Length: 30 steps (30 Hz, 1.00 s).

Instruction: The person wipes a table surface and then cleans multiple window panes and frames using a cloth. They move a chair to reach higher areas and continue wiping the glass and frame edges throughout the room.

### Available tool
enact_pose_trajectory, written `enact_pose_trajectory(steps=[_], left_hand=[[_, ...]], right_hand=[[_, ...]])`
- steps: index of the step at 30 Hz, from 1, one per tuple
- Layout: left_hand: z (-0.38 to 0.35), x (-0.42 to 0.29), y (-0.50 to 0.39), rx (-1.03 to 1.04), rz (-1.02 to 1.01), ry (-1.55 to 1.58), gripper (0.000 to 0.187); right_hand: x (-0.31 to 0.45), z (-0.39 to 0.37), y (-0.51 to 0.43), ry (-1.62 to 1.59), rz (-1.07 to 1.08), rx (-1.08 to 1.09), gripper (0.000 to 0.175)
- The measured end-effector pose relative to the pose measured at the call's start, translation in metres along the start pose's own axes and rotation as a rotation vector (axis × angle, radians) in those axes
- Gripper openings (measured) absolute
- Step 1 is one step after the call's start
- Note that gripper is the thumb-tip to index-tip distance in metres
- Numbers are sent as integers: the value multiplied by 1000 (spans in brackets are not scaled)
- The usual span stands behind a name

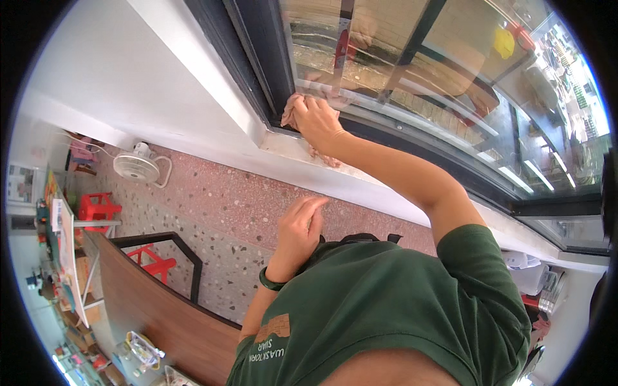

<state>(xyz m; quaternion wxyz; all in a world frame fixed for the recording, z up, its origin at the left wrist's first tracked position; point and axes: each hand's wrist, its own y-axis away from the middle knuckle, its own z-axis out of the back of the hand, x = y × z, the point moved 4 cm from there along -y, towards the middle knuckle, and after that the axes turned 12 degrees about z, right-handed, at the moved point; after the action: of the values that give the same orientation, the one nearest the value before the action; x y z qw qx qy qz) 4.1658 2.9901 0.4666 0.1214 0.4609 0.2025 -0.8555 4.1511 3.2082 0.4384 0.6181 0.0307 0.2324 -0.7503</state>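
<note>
My right hand presses a crumpled pinkish cloth into the lower corner of a dark window frame. Beside the fingers rises the glass pane, which carries a reflection of the hand. More pinkish cloth hangs over the edge of the white sill, partly behind my right forearm; whether it is the same piece I cannot tell. My left hand hovers in front of my waist, loosely bent, holding nothing. A dark bangle circles that wrist.
A wooden-topped table with a black frame leg stands to my left. Red stools and a white fan stand on the terrazzo floor. White bags and other items lie at the far right.
</note>
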Motion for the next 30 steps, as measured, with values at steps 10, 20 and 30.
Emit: enact_pose_trajectory(steps=[10, 20, 30], left_hand=[[41, -23, -98, -219, -332, -364, 40], [102, -106, -227, -547, -735, -764, 51], [95, -132, -257, -483, -792, -586, 72]], right_hand=[[-12, 18, 20, -82, -97, 394, 28], [-87, 86, 291, -61, -444, 217, 27], [-88, 72, 349, 34, -535, -78, 40]])
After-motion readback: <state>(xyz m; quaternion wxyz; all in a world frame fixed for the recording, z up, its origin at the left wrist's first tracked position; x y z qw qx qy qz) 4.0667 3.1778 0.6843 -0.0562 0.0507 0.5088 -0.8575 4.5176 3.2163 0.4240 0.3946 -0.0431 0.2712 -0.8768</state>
